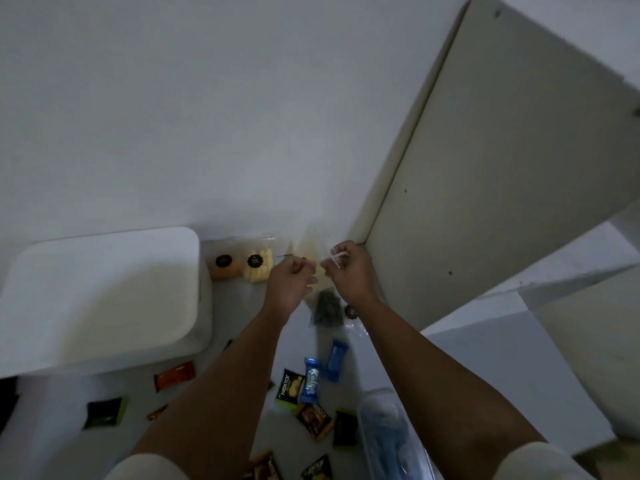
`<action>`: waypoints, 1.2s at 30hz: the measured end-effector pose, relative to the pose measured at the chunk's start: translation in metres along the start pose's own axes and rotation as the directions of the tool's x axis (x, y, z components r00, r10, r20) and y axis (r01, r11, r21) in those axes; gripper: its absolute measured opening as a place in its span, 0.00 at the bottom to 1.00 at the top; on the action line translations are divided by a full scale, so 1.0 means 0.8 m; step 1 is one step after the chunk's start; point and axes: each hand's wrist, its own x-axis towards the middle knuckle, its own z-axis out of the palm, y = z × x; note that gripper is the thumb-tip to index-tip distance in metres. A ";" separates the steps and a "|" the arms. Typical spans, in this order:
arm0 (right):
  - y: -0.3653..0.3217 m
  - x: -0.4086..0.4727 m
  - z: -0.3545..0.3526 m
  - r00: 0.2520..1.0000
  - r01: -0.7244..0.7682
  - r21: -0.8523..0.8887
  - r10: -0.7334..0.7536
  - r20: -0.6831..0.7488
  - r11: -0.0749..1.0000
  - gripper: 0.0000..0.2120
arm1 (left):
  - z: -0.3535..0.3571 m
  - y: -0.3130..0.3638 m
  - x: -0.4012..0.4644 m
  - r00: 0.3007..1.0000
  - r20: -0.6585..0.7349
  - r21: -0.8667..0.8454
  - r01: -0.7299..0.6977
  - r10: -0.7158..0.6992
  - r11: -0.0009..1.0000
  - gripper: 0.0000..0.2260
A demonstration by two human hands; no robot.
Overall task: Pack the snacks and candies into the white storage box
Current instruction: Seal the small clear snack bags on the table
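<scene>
The white storage box [104, 299] stands at the left with its lid on. My left hand [289, 282] and my right hand [348, 271] are raised side by side to the right of it, and both pinch the top of a clear plastic bag [311, 249] that hangs between them. Dark sweets [327, 308] fill the bottom of that bag. Beyond the hands, two clear packs of yellow and orange cookies [242, 266] lie against the wall. Several small snack packets are scattered on the floor below: blue wrapped candies [323, 370], a Nextar packet [289, 388] and an orange packet [175, 375].
A beige cabinet door [502, 168] stands open at the right, close to my right hand. A clear plastic container [391, 441] lies on the floor at the lower right. A white wall rises behind everything.
</scene>
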 end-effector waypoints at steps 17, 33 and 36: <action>-0.054 -0.223 -0.042 0.981 0.087 0.098 -0.102 0.167 0.991 0.11 | -0.044 0.004 -0.195 0.984 0.179 -0.021 -0.015 0.018 1.000 0.07; -0.016 -0.296 -0.166 0.964 0.253 -0.356 -0.205 0.168 0.900 0.15 | 0.027 -0.026 -0.302 0.983 0.078 0.604 -0.178 0.165 0.777 0.15; -0.001 -0.307 -0.187 0.975 0.222 -0.403 -0.191 0.117 0.888 0.17 | 0.042 -0.042 -0.320 0.975 0.034 0.642 -0.190 0.221 0.743 0.16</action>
